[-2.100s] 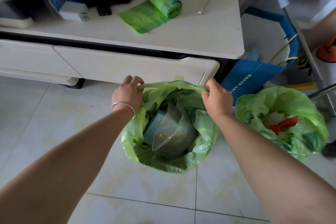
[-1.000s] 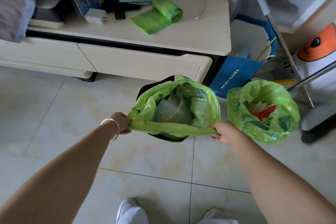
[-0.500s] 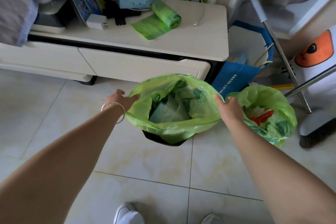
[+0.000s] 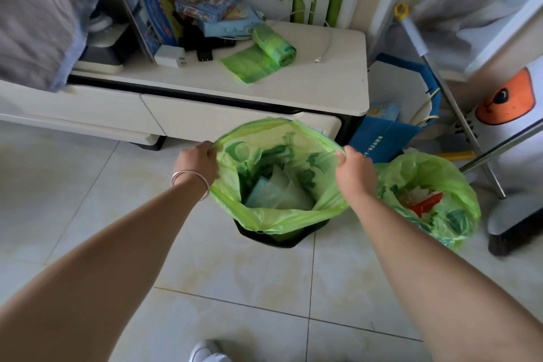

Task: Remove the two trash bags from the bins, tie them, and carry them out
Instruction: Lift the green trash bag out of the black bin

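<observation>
From the head view, the left hand [image 4: 197, 162] and right hand [image 4: 354, 171] have shifted from the near rim to opposite sides of the green trash bag [image 4: 279, 216], fingers pinching it, still in the black bin [image 4: 282, 236], untied.

Two open green trash bags [image 4: 279, 217] [image 4: 452, 185], untied.

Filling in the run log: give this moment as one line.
left hand: grips rim | right hand: grips rim | green plastic trash bag: open, untied, in black bin | second green bag: open, on floor
</observation>
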